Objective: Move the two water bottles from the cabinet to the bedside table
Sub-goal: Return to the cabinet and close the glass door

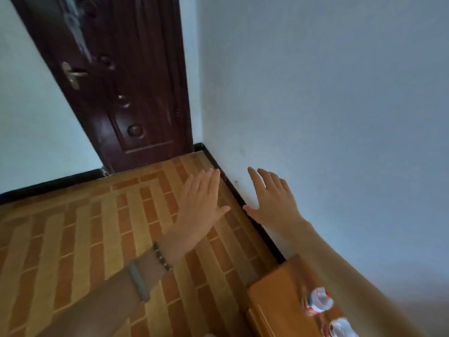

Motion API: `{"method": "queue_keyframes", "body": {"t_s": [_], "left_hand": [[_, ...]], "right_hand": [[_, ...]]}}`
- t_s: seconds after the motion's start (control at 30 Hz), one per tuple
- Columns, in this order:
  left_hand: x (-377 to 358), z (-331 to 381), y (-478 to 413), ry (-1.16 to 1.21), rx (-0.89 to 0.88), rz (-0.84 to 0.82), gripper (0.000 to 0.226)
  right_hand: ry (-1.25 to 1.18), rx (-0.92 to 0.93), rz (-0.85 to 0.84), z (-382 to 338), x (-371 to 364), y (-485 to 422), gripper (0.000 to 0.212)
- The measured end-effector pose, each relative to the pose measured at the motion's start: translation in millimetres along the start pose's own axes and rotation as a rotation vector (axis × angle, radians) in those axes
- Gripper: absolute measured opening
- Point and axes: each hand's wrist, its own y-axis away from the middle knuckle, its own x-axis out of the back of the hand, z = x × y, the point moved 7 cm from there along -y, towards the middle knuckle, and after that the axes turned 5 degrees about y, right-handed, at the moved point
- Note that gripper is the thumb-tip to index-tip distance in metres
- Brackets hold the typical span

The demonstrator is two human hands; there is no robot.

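A corner of a plain room fills the view: pale walls, a dark wooden door (116, 76) with a brass handle at the upper left, and a floor (80, 239) of orange and tan brick-pattern tiles edged by a black skirting board (257, 227). At the lower right, against the wall, stands a low wooden cabinet (274, 293), and it serves as the landmark here

On top of the cabinet stand two water bottles, seen from above as clear shoulders with red labels. The nearer-to-the-wall-corner bottle (318, 301) sits toward the cabinet's middle; the second bottle (342, 328) is just beside it, closer to the bottom edge of the view and partly cut off. Both are blurred, so whether they are full cannot be told

The left hand (201, 210) is held out flat over the floor, well beyond the cabinet's far end, fingers straight and close together, holding nothing; its wrist carries a beaded bracelet (162, 257) and a grey band (138, 280). The right hand (272, 200) is also empty, fingers spread, stretched out past the cabinet in front of the wall, its forearm passing above the cabinet's wall-side edge

Judging from this, the task has hardly begun: neither bottle has been lifted, both hands are away from them, and no bedside table is in view. Both bottles have yet to be picked up, carried and set down
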Motion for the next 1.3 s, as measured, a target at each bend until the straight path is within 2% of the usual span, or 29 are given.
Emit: {"method": "queue_keyframes", "body": {"t_s": [0.1,0.23,0.43,0.57,0.97,1.3], "left_hand": [[19,-50,30,-0.012,0.164,0.030,0.090],[44,-118,79,-0.121,0.406,0.018,0.090],[82,-207,151,-0.281,0.674,0.017,0.089],[106,-265,196,-0.317,0.823,0.050,0.089],[194,-433,296,-0.480,1.057,0.113,0.093],[251,-521,381,-0.568,1.261,0.166,0.089]], "right_hand": [[-0.099,0.139,0.045,-58,-1,-20,0.061],[-0.224,0.346,0.059,-143,-8,-41,0.061],[-0.225,0.637,0.031,-274,-20,-68,0.085],[-0.247,0.765,0.036,-360,-25,-79,0.084],[-0.335,1.041,0.095,-595,0,-112,0.090],[-0.415,1.293,0.093,-754,14,-113,0.091]]}}
